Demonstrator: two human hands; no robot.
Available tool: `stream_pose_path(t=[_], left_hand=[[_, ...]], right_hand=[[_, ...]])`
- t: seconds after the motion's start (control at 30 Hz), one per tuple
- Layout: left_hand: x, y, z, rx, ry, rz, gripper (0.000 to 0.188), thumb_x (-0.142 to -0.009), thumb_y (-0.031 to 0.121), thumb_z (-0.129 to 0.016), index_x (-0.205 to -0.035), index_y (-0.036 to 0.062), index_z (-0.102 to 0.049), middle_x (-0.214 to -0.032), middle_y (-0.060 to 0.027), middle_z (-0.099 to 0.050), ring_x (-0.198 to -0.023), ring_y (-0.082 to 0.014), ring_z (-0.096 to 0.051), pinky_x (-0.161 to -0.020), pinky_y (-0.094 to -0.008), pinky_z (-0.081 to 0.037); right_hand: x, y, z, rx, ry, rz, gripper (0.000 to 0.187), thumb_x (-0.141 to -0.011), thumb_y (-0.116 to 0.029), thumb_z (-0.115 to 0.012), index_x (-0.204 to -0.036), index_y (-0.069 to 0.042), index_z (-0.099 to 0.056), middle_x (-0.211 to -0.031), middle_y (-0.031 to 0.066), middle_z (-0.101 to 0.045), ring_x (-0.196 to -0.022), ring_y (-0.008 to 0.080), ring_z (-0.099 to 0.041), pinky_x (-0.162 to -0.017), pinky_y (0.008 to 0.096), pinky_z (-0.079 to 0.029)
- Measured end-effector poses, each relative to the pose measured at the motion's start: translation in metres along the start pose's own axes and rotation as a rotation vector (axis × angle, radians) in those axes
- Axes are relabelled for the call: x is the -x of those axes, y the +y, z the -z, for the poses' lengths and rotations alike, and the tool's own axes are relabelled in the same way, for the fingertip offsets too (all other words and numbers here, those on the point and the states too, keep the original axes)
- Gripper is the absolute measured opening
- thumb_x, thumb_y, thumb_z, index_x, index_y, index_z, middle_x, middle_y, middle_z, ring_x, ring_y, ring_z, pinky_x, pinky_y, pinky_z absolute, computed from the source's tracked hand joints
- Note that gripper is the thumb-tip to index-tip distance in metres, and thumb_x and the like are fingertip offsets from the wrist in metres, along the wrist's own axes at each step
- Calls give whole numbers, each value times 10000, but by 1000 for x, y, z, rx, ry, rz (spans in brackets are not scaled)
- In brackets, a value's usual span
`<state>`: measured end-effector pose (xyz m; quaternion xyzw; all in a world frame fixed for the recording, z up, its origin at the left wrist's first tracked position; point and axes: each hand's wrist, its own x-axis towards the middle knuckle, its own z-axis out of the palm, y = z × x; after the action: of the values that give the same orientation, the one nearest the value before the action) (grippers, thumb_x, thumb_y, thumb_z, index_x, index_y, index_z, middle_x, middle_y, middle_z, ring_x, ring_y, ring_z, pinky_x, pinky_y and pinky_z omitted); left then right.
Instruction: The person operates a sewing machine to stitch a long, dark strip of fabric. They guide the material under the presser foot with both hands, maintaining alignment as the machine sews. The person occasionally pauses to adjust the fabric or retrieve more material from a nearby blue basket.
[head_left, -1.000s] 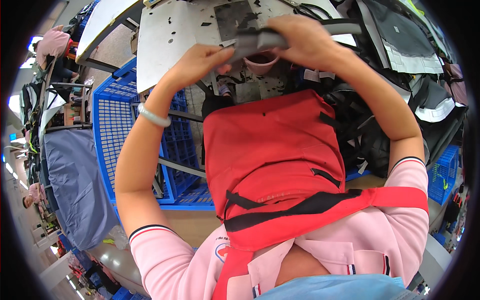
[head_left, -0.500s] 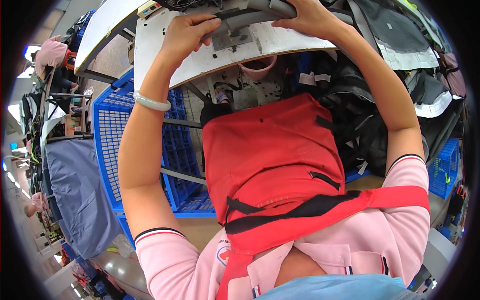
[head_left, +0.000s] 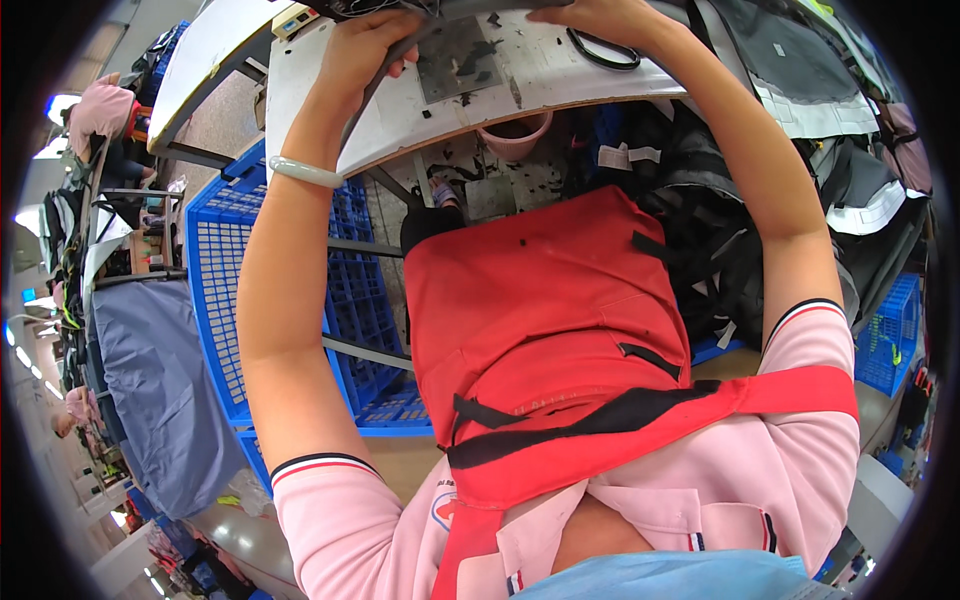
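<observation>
1. A long, narrow, dark grey fabric strip (head_left: 480, 8) curved above the white surface (head_left: 300, 125) between both hands, its tail hanging past the left wrist; the upper edge cropped part.
2. The left hand (head_left: 372, 42) had its fingers curled closed around the strip.
3. The right hand (head_left: 592, 18) was partly cropped; whether its fingers gripped could not be told.
4. Below the surface stood a round pink tub (head_left: 512, 149), its dark contents unclear.
5. A blue slatted plastic crate (head_left: 222, 290) stood left of the person's lap.

Pink short-sleeved shirt (head_left: 345, 530), striped cuffs (head_left: 322, 463), pale bangle (head_left: 306, 172), red apron (head_left: 545, 280), light-blue mask (head_left: 665, 578)
</observation>
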<state>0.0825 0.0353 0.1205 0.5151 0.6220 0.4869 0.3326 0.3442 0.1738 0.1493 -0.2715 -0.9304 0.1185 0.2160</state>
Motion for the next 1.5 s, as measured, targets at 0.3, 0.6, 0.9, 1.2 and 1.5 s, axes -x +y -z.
stream_pose_path(t=[0.3,0.6,0.9,1.2,1.5], left_hand=[[35,29,-64,-444,-276,-233,334,-875,317,-701,-1070,49,-743,-888,-31,-720,-804,-90,-624,-722,-228,-468],[81,-28,-22,-132,-428,220,357,-961,327,-619,-1108,12,-700,-868,-26,-693,-824,-92,-628,-785,-236,-487],[89,12,-10,98,-253,184,301,-874,286,-749,-958,-2,-726,-751,-5,-638,-594,-69,-530,-559,-218,-430],[65,46,-2,29,-298,71,296,-943,302,-659,-1004,16,-703,-716,2,-615,-589,-47,-505,-562,-191,-388],[33,18,-19,-224,-29,0,332,-861,319,-735,-1005,20,-742,-729,-14,-660,-590,-42,-489,-535,-207,-378]], right_hand=[[96,-110,-102,179,216,902,151,-792,-172,-603,-914,-84,-613,-1101,122,-607,-1075,273,-593,-922,410,-493],[60,-51,-35,151,-79,224,332,-725,-67,-728,-1021,-41,-580,-953,171,-651,-959,381,-616,-842,456,-483],[83,-25,-7,-151,-30,239,612,-760,-77,-706,-1344,-131,-532,-1180,149,-582,-1139,350,-554,-993,396,-440],[63,-17,16,-141,-245,60,549,-750,-113,-703,-1256,32,-550,-1157,218,-618,-1063,348,-608,-935,380,-466],[31,17,16,-81,-214,16,803,-706,-324,-830,-1324,74,-508,-1094,246,-665,-989,311,-647,-872,378,-496]])
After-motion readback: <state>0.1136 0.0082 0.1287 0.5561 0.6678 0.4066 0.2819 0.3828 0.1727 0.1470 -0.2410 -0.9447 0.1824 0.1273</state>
